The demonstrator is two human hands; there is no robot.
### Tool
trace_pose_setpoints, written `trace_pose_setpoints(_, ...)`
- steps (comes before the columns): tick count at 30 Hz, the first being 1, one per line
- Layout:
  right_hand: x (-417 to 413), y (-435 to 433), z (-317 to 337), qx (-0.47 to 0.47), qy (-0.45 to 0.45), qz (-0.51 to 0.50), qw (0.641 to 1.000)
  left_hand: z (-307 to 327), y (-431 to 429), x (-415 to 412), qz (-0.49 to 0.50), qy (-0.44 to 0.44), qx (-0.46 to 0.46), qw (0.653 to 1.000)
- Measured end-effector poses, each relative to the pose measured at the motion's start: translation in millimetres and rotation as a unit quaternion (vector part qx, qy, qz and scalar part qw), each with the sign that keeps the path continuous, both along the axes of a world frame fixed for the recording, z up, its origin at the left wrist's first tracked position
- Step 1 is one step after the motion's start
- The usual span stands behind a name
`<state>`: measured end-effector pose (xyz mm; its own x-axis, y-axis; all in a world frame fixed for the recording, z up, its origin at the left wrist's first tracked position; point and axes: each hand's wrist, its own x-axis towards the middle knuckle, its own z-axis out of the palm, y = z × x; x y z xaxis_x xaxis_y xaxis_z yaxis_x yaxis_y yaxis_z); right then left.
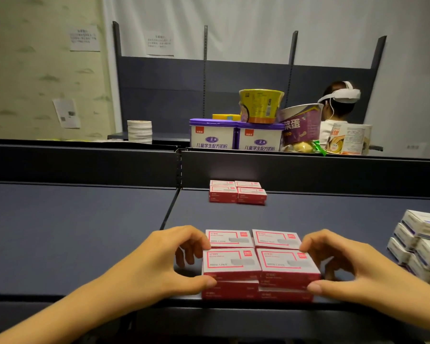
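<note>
The fingers [206, 283] of the left hand [159, 264] are curled round the left end of a block of red boxes [258, 263]. The thumb presses the front face and the other fingers hook the far side. The right hand [353, 266] clamps the right end the same way, thumb in front, so the block is held between both hands.

The block is four boxes seen from above, with the front pair stacked two high. It sits at the front edge of the dark blue shelf [85, 232], about mid-width.

A smaller cluster of like boxes [237, 192] stands against the shelf's back wall, well apart. White boxes [422, 244] are piled at the right edge. Beyond the back wall stand milk powder tubs [236, 136], with noodle bowls [261, 105] on and beside them.
</note>
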<state>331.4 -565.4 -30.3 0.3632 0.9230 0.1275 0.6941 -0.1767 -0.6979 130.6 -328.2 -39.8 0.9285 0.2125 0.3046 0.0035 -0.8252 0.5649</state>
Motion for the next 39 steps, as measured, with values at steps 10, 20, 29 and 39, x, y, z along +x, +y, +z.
trace_pose_setpoints(10, -5, -2, 0, 0.008, 0.016, -0.041, 0.999, 50, 21, 25, 0.031, -0.068, -0.189, 0.979)
trace_pose_setpoints(20, -3, -4, 3, 0.069, 0.074, -0.021, 0.995, 21, 86, 136, 0.085, 0.051, -0.082, 0.992)
trace_pose_setpoints(29, 43, 69, 42, 0.141, -0.003, -0.157, 0.978, -9, 99, 153, 0.129, 0.034, -0.046, 0.99)
trace_pose_setpoints(39, 98, 142, 3, -0.072, -0.085, -0.196, 0.974, -14, 98, 154, 0.134, 0.006, -0.038, 0.99)
